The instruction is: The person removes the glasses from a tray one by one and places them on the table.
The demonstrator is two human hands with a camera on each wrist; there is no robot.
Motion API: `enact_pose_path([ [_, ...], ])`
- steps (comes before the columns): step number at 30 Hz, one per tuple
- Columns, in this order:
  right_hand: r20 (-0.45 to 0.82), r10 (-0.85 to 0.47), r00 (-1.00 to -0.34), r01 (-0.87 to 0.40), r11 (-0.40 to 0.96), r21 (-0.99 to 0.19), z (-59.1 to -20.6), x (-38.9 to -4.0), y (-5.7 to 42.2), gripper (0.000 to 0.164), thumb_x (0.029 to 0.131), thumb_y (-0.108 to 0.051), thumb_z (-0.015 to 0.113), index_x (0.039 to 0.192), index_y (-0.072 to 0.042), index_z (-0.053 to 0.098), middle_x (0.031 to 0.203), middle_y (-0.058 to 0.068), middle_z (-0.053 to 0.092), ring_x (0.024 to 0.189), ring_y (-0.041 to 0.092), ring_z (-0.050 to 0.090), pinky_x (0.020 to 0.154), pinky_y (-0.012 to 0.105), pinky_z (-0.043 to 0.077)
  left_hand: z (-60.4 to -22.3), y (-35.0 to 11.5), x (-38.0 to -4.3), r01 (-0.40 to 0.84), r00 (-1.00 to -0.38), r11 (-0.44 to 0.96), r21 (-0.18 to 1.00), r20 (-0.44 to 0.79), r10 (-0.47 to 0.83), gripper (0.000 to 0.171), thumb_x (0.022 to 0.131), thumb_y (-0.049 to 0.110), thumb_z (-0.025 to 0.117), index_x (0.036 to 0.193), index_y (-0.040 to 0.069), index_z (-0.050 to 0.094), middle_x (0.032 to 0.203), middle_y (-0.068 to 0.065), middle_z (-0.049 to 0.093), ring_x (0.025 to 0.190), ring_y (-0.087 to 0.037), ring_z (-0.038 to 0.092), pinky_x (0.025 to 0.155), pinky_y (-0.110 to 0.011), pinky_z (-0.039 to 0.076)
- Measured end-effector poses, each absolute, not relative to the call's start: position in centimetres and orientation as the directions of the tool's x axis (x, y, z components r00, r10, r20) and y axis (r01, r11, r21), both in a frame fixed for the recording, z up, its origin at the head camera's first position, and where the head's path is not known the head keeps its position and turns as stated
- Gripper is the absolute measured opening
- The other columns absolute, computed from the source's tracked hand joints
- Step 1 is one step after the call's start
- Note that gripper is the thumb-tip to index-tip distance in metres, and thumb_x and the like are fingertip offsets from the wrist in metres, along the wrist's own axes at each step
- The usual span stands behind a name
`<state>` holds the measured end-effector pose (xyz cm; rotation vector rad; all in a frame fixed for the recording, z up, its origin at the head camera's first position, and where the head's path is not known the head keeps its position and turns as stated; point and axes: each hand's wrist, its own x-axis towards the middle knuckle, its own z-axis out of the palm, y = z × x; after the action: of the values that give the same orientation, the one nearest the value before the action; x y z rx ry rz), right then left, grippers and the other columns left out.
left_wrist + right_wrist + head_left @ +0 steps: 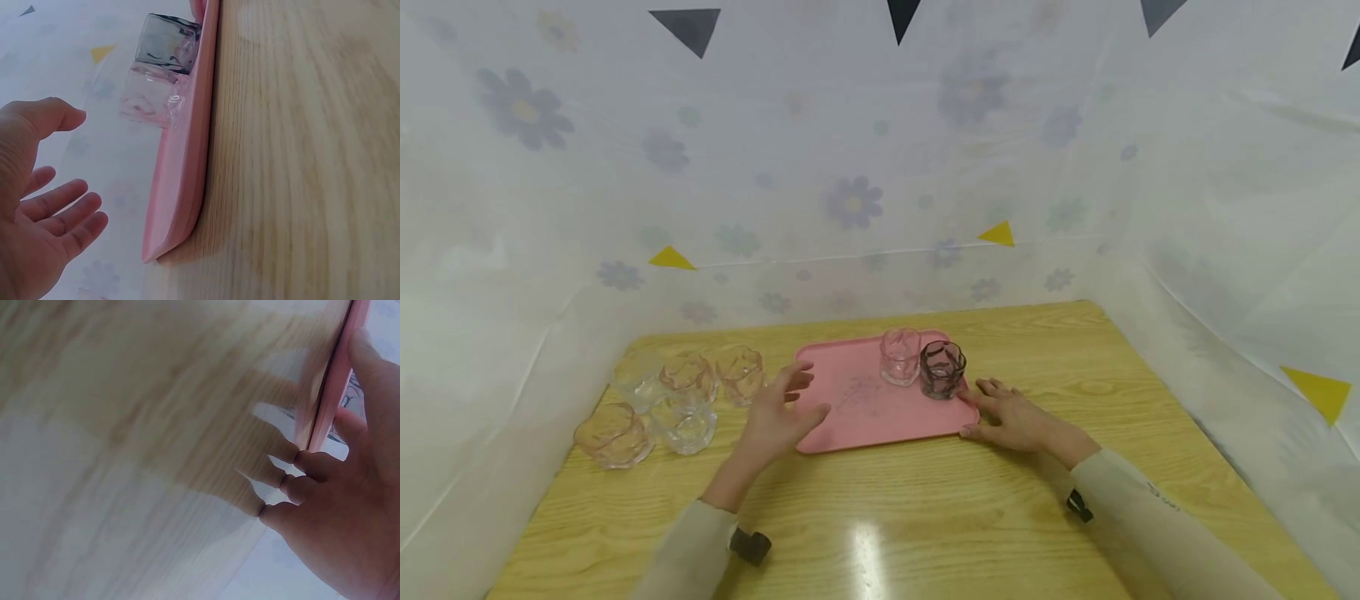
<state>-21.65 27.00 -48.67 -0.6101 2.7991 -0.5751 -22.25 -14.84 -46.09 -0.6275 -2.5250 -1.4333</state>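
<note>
A pink tray (835, 417) lies on the wooden table. On its right part stand a clear pinkish glass (900, 358) and a dark grey glass (943, 371), side by side. My left hand (775, 421) hovers by the tray's left edge, thumb and fingers spread, holding nothing; the left wrist view shows this hand (47, 206) apart from the tray. At the tray's near right corner rests my right hand (1015, 421). In the right wrist view, its thumb (369, 356) touches the tray's rim (340, 369) and several fingertips touch the tabletop.
Several clear and amber-tinted glasses stand grouped at the table's left, among them an amber glass (616, 435), a clear glass (683, 422) and another amber glass (741, 375) nearest the tray. A white flowered sheet (850, 150) encloses the table's back and sides.
</note>
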Motion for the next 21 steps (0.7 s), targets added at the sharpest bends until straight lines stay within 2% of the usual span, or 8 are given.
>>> enact_pose_path([
  [10, -0.131, -0.435, -0.891, -0.346, 0.836, -0.425, -48.6, -21.6, 27.1, 0.081, 0.101, -0.062, 0.06, 0.163, -0.014, 0.04, 0.169, 0.033, 0.025, 0.158, 0.054, 0.019, 0.122, 0.078, 0.017, -46.2, -11.5, -24.2, 0.425, -0.89, 0.403, 0.81, 0.292, 0.351, 0.069, 0.092, 0.017, 0.084, 0.152, 0.009, 0.05, 0.142, -0.024, 0.064, 0.131, -0.044, 0.061, 0.106, -0.059, 0.054],
  [21, -0.131, -0.441, -0.888, -0.351, 0.834, -0.426, -48.7, -21.7, 27.1, 0.081, 0.101, -0.063, 0.06, 0.164, -0.015, 0.04, 0.169, 0.032, 0.025, 0.158, 0.054, 0.018, 0.122, 0.078, 0.016, -46.8, -8.7, -26.2, 0.377, -0.905, 0.408, 0.832, 0.237, 0.354, 0.071, 0.093, 0.021, 0.083, 0.154, 0.008, 0.049, 0.145, -0.025, 0.061, 0.135, -0.037, 0.06, 0.111, -0.055, 0.052],
])
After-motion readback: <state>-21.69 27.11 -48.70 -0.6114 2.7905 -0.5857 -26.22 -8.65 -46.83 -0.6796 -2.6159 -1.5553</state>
